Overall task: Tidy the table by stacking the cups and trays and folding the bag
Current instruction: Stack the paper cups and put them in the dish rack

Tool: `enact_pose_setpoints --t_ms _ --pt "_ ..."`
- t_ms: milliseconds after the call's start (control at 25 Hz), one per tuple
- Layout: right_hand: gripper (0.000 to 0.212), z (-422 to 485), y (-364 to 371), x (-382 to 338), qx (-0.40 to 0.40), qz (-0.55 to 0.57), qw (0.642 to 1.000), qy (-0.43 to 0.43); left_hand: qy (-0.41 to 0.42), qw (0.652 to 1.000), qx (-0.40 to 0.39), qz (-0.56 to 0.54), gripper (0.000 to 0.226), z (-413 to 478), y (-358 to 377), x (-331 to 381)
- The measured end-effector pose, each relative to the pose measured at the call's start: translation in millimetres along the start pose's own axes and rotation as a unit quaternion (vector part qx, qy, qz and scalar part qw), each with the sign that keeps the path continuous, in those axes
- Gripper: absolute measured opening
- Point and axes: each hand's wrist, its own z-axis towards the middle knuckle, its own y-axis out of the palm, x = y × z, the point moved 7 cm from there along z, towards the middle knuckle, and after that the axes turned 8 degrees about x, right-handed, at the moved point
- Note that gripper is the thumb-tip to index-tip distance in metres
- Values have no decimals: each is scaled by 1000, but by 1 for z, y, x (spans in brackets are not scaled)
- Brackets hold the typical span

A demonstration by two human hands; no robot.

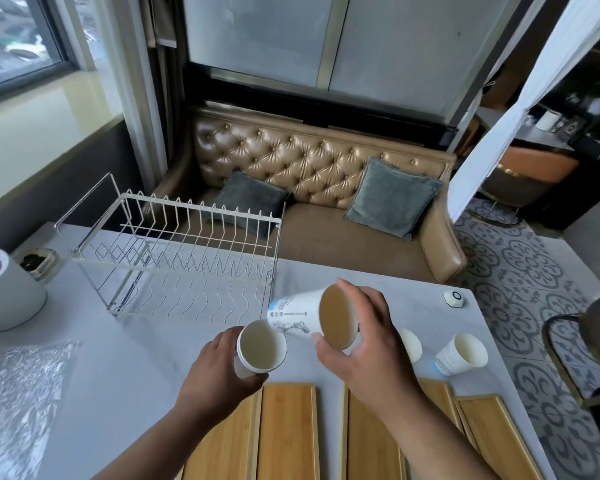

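My left hand (pixel 219 372) grips a white paper cup (pixel 260 348) upright above the table, mouth up; its rim looks doubled, like nested cups. My right hand (pixel 364 344) holds a second printed paper cup (pixel 302 315) tipped on its side, base pointing toward the left cup's mouth. Two more paper cups lie on the table at the right: one (pixel 461 355) on its side, another (pixel 411 344) partly behind my right hand. Several bamboo trays (pixel 288 434) lie side by side along the near edge. A clear plastic bag (pixel 18 400) lies crumpled at the left.
A wire dish rack (pixel 174 258) stands at the back of the grey table (pixel 125 362). A white pot (pixel 4 296) and a small glass dish (pixel 37 263) sit at far left. A small round white object (pixel 455 296) rests near the right corner. A tufted sofa lies beyond.
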Motion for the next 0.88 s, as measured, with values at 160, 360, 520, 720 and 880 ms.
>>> enact_pose_setpoints --t_ms 160,360,520,720,880 --pt "78 -11 -15 -1 -16 6 1000 -19 26 1000 13 4 73 3 3 31" --pt "80 -20 -30 23 -46 -7 999 -21 82 996 20 7 72 2 21 89" --pt "80 -23 -47 51 -78 -6 997 -6 121 992 5 26 69 3 54 130" --pt "81 -25 -58 84 -89 -26 996 1 131 991 -3 14 78 7 91 163" --pt "75 -33 -61 108 -65 -66 996 -9 148 989 -3 12 75 10 113 179"
